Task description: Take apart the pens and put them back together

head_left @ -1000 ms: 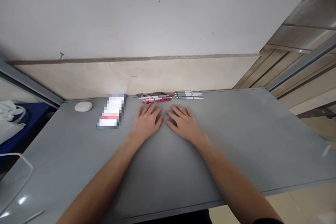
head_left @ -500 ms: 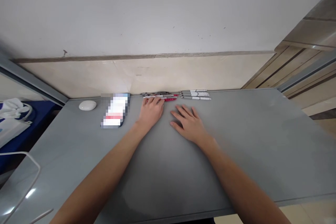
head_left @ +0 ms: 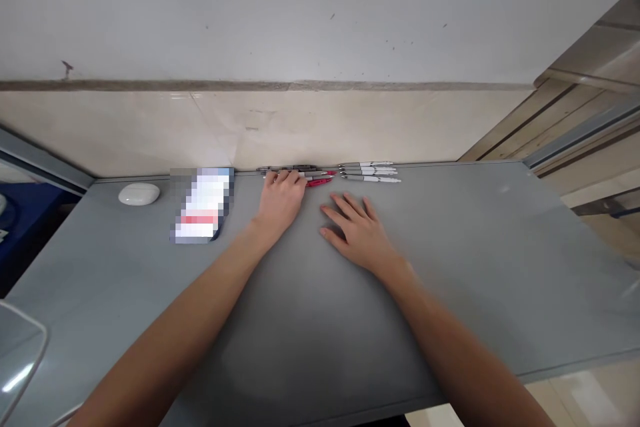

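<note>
My left hand [head_left: 283,199] has its fingers curled over a pile of pens by the wall. A white pen [head_left: 311,175] shows beside its fingertips, and they seem closed on it, though the knuckles hide most of the grip. Just under it lies a red pen [head_left: 319,182], partly covered by the same hand. Behind the fingers are dark pens [head_left: 293,167]. My right hand [head_left: 357,227] rests on the grey table with fingers spread, holding nothing. Beyond its fingertips several white-and-grey pens [head_left: 373,171] lie side by side, points to the left.
A phone [head_left: 203,207] with a blurred screen lies left of my left hand. Further left is a white rounded object [head_left: 139,194]. A white cable [head_left: 43,347] crosses the front left corner of the grey table [head_left: 320,333]. A wall [head_left: 320,123] borders the far edge.
The view has turned slightly, shifting the phone and the white object left. My left hand stays over the pens with only a slight shift. My right hand remains spread in place.
</note>
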The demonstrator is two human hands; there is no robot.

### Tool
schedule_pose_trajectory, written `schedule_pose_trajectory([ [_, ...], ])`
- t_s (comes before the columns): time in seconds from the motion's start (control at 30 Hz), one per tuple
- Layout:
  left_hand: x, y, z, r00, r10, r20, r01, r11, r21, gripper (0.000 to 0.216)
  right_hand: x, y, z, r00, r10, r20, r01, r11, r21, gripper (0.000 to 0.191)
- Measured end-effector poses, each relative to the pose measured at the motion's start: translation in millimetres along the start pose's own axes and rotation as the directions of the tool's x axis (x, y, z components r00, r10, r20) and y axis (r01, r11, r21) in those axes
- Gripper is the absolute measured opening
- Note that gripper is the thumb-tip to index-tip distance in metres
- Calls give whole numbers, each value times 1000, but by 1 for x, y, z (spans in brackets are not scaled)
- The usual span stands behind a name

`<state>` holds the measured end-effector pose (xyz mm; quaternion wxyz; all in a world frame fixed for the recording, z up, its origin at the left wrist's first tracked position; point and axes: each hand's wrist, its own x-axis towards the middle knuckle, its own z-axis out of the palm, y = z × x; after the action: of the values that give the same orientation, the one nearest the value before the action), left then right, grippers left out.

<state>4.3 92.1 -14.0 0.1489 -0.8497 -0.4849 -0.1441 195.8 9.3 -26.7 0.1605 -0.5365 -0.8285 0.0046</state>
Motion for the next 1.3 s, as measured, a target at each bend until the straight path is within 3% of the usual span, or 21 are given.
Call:
schedule_pose_trajectory([
  [0.23, -4, 0, 1, 1000, -19, -19, 18, 998, -68, 28, 0, 0, -1, 1000, 4, 3, -4, 1000, 9, 47],
  [0.57, -21, 19, -24, 986, -163, -20, 147, 935, -323, 26, 0, 0, -2, 1000, 6, -4, -6, 1000, 10, 47],
  [0.67, -28, 22, -34, 964, -265, 26, 234, 798, -556, 22, 0, 0, -1, 1000, -19, -8, 19, 1000, -3, 47],
  [0.77, -35, 23, -45, 921, -355, 158, 347, 570, -745, 18, 1, -2, -7, 999, -52, -5, 52, 998, 25, 46],
  [0.9, -44, 21, -58, 852, -381, 360, 467, 240, -851, 24, 5, -9, -28, 999, 28, -24, -21, 966, 256, 42],
  [1.0, -50, 21, -64, 823, -279, 496, 505, -43, -862, 29, 11, -16, -46, 980, 198, -7, -156, 795, 587, 42],
  [1.1, -53, 25, -68, 815, -171, 554, 510, -243, -825, 31, 16, -20, -55, 969, 247, -16, -138, 592, 794, 34],
  [1.17, -53, 28, -69, 814, -132, 566, 512, -299, -805, 30, 19, -21, -54, 949, 314, -29, -129, 471, 872, 30],
  [1.3, -51, 32, -69, 815, -85, 573, 524, -313, -792, 29, 23, -23, -45, 932, 364, 1, -82, 207, 975, 27],
])
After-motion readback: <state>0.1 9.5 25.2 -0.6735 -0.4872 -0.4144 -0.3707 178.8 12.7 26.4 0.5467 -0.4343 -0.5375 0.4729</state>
